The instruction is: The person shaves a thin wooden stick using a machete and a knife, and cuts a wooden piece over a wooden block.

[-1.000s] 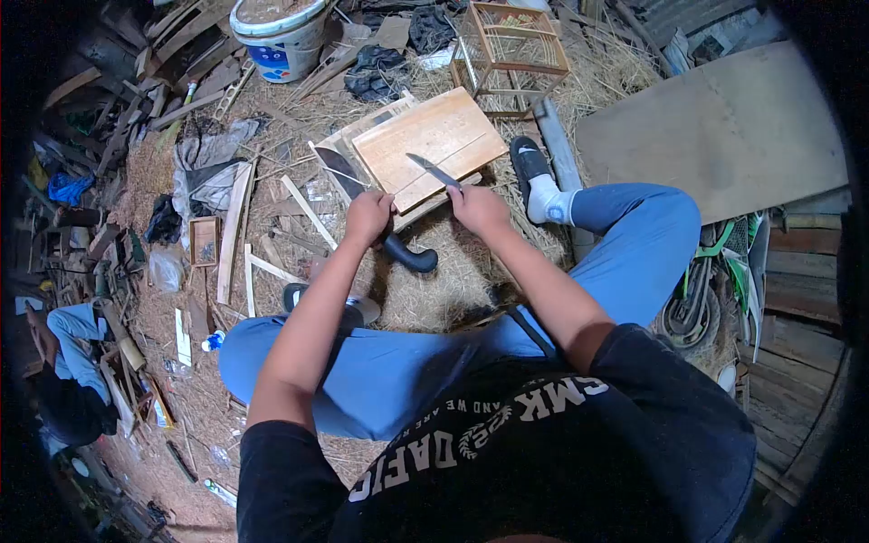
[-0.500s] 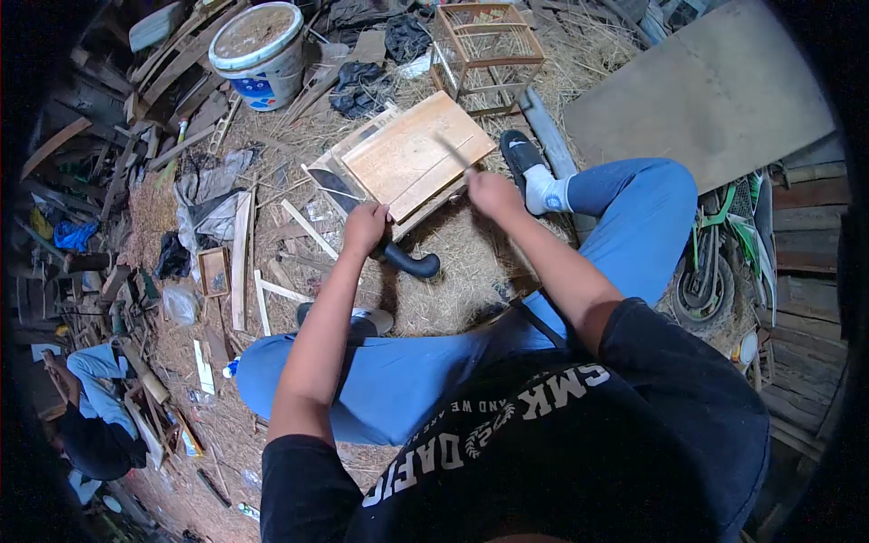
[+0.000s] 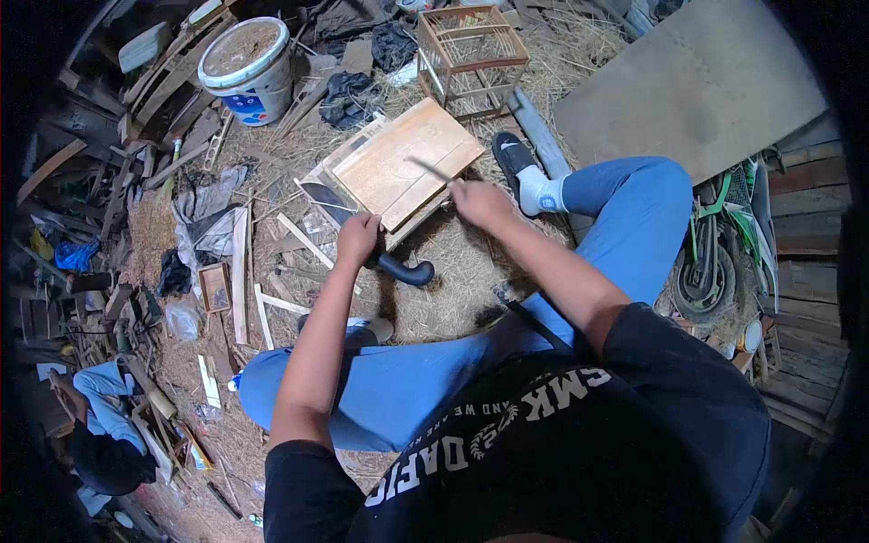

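Note:
A pale wooden board (image 3: 398, 167) lies tilted on other wood on the straw floor in front of me. My left hand (image 3: 358, 239) is closed at its near left corner, fingertips against the edge. Whatever is in those fingers is too small to make out; a thin pale strip (image 3: 337, 205) runs toward them. My right hand (image 3: 482, 204) grips a narrow dark-bladed knife (image 3: 427, 168), its blade over the board and its handle hidden in my fist. Beside the board, partly under my left hand, rests a large blade with a curved black handle (image 3: 407, 270).
A wooden cage frame (image 3: 472, 59) and a white bucket (image 3: 249, 77) stand beyond the board. At right are a large flat panel (image 3: 692, 86) and a motorbike wheel (image 3: 704, 281). Wood strips (image 3: 241, 276) litter the left floor. Another person (image 3: 109, 452) sits at far left.
The knife blade has shifted left and nearer to me over the board along with my right hand. My left hand stays at the board's corner. The whole view has shifted slightly.

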Tool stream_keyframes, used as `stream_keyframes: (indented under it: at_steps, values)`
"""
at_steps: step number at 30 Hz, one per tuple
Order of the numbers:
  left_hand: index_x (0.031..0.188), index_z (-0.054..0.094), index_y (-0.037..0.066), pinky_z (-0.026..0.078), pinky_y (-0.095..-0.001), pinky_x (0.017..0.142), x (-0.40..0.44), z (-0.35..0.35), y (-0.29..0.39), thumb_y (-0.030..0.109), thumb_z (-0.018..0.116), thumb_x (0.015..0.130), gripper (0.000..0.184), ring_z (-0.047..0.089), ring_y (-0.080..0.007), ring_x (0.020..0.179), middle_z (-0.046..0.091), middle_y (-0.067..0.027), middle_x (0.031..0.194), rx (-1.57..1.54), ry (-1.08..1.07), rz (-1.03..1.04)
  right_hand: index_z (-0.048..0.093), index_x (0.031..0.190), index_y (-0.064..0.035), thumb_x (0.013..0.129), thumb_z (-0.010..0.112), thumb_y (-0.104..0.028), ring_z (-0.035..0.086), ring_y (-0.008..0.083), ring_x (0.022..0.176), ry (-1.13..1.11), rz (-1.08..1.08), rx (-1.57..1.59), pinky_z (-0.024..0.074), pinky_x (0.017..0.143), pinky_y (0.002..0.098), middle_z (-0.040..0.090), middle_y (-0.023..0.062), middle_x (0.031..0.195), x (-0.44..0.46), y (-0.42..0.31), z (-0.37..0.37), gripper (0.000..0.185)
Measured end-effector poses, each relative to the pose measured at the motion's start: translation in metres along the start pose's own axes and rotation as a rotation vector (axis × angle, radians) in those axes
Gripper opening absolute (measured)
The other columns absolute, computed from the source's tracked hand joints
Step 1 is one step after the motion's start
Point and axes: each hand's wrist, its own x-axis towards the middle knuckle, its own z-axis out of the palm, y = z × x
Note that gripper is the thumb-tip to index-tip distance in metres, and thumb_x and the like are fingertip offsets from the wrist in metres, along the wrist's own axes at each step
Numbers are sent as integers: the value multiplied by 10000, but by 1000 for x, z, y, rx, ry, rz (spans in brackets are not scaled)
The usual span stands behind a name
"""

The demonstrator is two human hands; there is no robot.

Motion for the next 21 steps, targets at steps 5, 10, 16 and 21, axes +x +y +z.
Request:
stream_keyframes:
  at_steps: [5, 10, 16, 21]
  values:
    - [812, 726, 38, 514, -451, 706, 5, 1, -10, 350, 608, 935, 356, 680, -370, 741, 698, -192, 781, -20, -4, -6, 746, 927, -53, 1000, 423, -503, 708, 402, 841, -133, -161, -60, 560, 773, 520, 727, 208, 887, -48, -58, 16, 559]
    - [820, 722, 43, 515, -450, 713, 2, -2, -5, 353, 607, 940, 351, 684, -361, 764, 704, -188, 799, -53, -35, -18, 753, 908, -73, 991, 441, -502, 710, 397, 818, -160, -234, -93, 563, 751, 519, 727, 196, 857, -39, -64, 24, 537]
    - [828, 720, 42, 520, -443, 730, 8, 5, -15, 350, 597, 945, 352, 685, -371, 789, 703, -197, 819, -30, -50, -55, 753, 955, -72, 1012, 379, -538, 697, 417, 884, -94, -1, 45, 546, 814, 517, 722, 223, 929, -15, -31, 4, 600]
    - [840, 716, 36, 517, -442, 729, 5, 2, -7, 351, 601, 942, 350, 682, -369, 782, 697, -203, 818, -28, -34, -72, 729, 1026, 1, 1011, 369, -535, 656, 458, 1016, 63, 237, 51, 496, 921, 523, 696, 283, 1023, 36, 65, -26, 646]
